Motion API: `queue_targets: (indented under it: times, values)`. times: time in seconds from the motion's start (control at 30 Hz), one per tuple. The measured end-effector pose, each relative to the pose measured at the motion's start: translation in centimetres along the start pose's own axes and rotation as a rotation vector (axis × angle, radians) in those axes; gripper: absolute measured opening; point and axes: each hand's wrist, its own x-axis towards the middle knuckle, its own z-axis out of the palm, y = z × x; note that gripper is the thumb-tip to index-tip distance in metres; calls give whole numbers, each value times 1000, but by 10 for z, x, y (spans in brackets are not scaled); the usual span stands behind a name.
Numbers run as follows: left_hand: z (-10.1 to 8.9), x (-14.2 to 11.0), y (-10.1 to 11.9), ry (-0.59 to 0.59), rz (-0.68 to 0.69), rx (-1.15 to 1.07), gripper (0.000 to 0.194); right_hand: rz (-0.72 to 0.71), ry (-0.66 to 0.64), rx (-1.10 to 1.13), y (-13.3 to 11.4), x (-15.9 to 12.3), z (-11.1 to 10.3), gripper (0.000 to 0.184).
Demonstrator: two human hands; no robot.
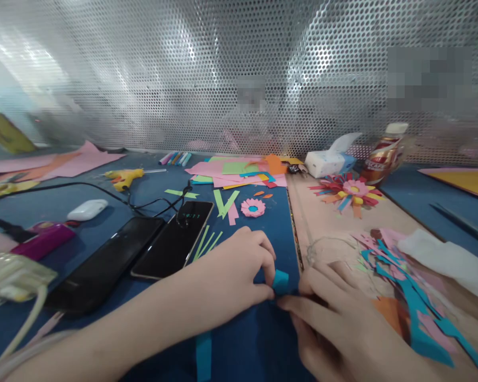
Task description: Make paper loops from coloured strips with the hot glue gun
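Between my two hands is a small piece of blue paper [281, 281], bent or folded. My left hand [245, 265] pinches its left edge between thumb and fingers. The fingertips of my right hand [334, 313] meet at its lower right corner, where thumb and index finger close on it. A strip of blue paper [204, 355] lies under my left forearm. Beyond my hands sits a pink paper flower [253, 208] with a blue centre, beside green paper strips [225, 203].
Two phones [175, 241] and a purple block [43, 240] with cables lie left, near a yellow glue gun [123, 178]. Paper sheets [242, 168] are stacked at the back. Right are a multicoloured paper flower [352, 191], tissue pack [329, 162], bottle [384, 154] and blue paper scraps [418, 302].
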Motion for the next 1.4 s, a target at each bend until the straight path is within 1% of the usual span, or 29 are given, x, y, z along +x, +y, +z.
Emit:
queue_targets:
  times: [0.13,0.33,0.43,0.53,0.6,0.73,0.83,0.9,0.97,1.03,1.1,1.13,1.2,1.27,1.33,1.4]
  values:
    - [2,0,-4,18,25,-11,7,10,50,18,0,2,2,22]
    - [6,1,-8,25,54,-30,7,-9,63,-15,2,1,6,17]
    - [6,1,-7,15,44,-34,7,-41,91,-25,4,1,8,15]
    - [5,0,-7,12,37,-37,7,-74,150,-20,4,2,9,15]
    - [6,0,-8,16,42,-40,7,-68,121,-30,2,2,6,15]
    - [7,1,-11,22,51,-25,8,-19,0,-60,-4,4,-7,19]
    - [7,0,-12,22,53,-17,8,-5,-12,-57,-7,6,-12,20]
    - [7,-1,-12,24,53,-18,8,-2,-28,-48,-6,6,-10,19]
    - [7,-1,-12,27,52,-18,7,-22,-10,-27,-3,6,-6,19]
    - [6,-1,-10,22,51,-17,7,-26,81,5,-1,5,1,19]
    - [3,-1,-8,10,50,-13,7,-11,174,41,1,4,6,20]
    - [1,-1,-6,2,46,-13,8,3,196,55,1,4,7,21]
    - [-3,-1,-1,-10,26,-21,8,31,197,77,2,4,5,22]
    - [-7,-1,2,-30,-2,-45,6,67,185,114,1,5,-1,21]
    - [-11,-1,4,-56,-31,-83,5,128,163,149,2,5,-8,19]
    - [-13,-1,3,-76,-67,-123,7,197,144,161,3,4,-13,20]
